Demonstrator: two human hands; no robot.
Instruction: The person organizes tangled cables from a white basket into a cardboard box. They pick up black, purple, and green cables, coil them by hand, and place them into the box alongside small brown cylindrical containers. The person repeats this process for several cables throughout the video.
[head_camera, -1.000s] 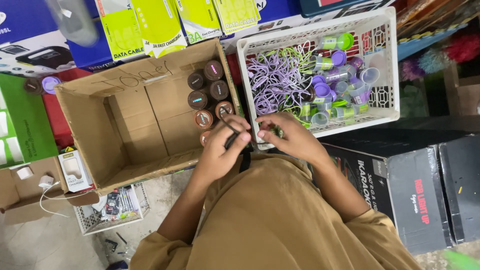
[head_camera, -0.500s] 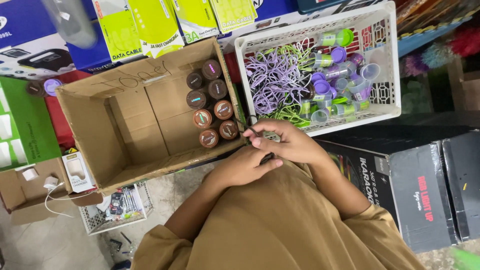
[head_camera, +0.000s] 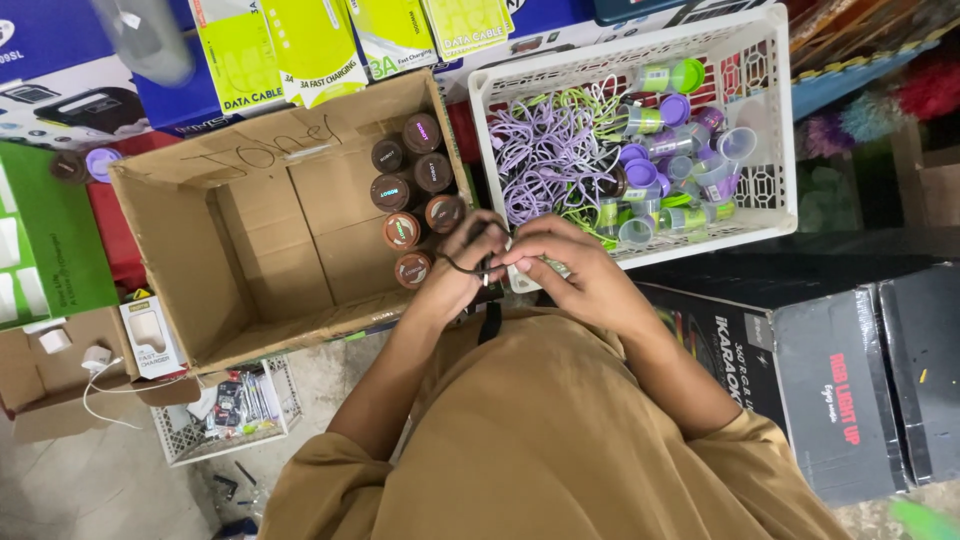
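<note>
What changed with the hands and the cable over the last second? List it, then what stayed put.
Both hands rose again from the lap to the gap between box and crate. The left hand and right hand now pinch the dark cable in a loop. The cardboard box, its brown jars and the white crate stayed put.

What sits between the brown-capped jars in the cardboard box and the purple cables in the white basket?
In the head view, the box's cardboard wall and the basket's white rim separate the jars from the purple cables. Lower down, both hands coil a black cable.
</note>
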